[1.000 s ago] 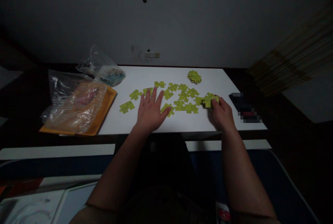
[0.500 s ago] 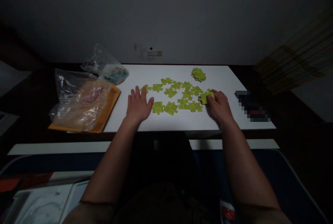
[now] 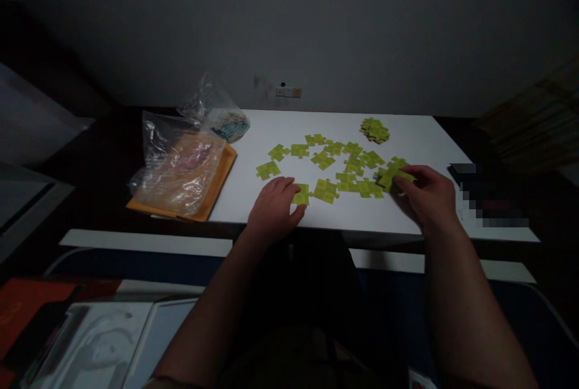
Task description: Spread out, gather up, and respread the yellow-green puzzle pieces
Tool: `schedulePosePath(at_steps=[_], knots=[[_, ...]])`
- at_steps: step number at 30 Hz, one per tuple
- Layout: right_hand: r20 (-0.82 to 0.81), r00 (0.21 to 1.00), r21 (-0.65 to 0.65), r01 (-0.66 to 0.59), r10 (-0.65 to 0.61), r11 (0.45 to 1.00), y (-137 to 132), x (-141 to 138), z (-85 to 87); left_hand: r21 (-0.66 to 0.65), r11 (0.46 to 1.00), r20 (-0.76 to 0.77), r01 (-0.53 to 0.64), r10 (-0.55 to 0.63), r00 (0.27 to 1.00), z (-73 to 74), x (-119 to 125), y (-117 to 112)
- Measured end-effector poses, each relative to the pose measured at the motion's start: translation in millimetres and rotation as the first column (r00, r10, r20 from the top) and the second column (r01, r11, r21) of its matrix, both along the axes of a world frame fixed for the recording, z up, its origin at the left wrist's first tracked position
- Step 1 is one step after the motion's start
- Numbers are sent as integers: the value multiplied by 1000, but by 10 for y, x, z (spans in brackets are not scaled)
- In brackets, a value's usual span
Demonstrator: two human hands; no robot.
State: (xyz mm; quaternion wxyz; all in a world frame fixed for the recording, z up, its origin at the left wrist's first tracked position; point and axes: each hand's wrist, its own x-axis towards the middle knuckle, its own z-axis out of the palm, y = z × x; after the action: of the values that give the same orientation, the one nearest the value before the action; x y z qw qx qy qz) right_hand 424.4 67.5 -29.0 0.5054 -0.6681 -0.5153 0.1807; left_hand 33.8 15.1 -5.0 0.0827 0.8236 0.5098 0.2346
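Observation:
Several yellow-green puzzle pieces (image 3: 332, 163) lie scattered on a white table (image 3: 407, 135). My left hand (image 3: 274, 211) rests near the table's front edge, fingers curled, its fingertips touching one loose piece (image 3: 302, 195). My right hand (image 3: 427, 196) is at the right end of the scatter, its fingers pinched on a small clump of pieces (image 3: 392, 177). A little stack of pieces (image 3: 374, 129) sits at the far right of the table.
A clear plastic bag over an orange envelope (image 3: 185, 175) lies at the table's left end, with a second clear bag (image 3: 217, 113) behind it. A dark, blurred object (image 3: 486, 193) sits at the right edge. A white tray (image 3: 99, 347) is at lower left.
My left hand has pulled back from the middle of the pieces toward the front edge and curled. My right hand stays on the clump at the right. The view has shifted left.

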Motion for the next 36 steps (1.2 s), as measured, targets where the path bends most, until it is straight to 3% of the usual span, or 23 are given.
schedulePosePath(at_steps=[5,9,13,16,19,21,23,25,27,30,33,36], knots=[[-116,990,-14,75,-76,997,-24,-46,66,33,999,94,31,-34,995,-65,-79,-30],[-110,985,89,145,-135,986,-25,-147,158,47,998,145,39,-45,988,-92,-73,-37],[-137,990,107,46,-31,993,-163,-703,281,39,999,348,17,-30,937,-77,-53,-31],[-223,953,37,-203,206,979,-300,-1402,335,-105,994,647,-22,85,758,-63,-55,8],[-252,830,-32,-521,497,853,-232,-1986,417,-309,951,834,6,268,483,-54,-164,33],[-138,770,-88,-636,623,766,9,-2176,500,-377,926,841,-37,359,404,-39,-326,-2],[124,767,-141,-614,630,776,371,-2222,572,-387,905,780,-174,422,462,-23,-534,-80],[417,718,-211,-520,558,828,754,-2199,596,-325,886,631,-332,464,622,-24,-732,-166],[593,567,-321,-486,572,813,1060,-2172,560,-190,884,434,-427,466,771,-54,-872,-219],[693,391,-406,-482,605,777,1297,-2160,455,6,891,232,-455,441,867,-127,-945,-223],[719,390,-393,-455,575,799,1345,-2135,437,106,872,196,-478,453,870,-166,-909,-243],[657,504,-344,-461,560,818,1267,-2126,555,147,880,192,-451,422,886,-192,-835,-369]])
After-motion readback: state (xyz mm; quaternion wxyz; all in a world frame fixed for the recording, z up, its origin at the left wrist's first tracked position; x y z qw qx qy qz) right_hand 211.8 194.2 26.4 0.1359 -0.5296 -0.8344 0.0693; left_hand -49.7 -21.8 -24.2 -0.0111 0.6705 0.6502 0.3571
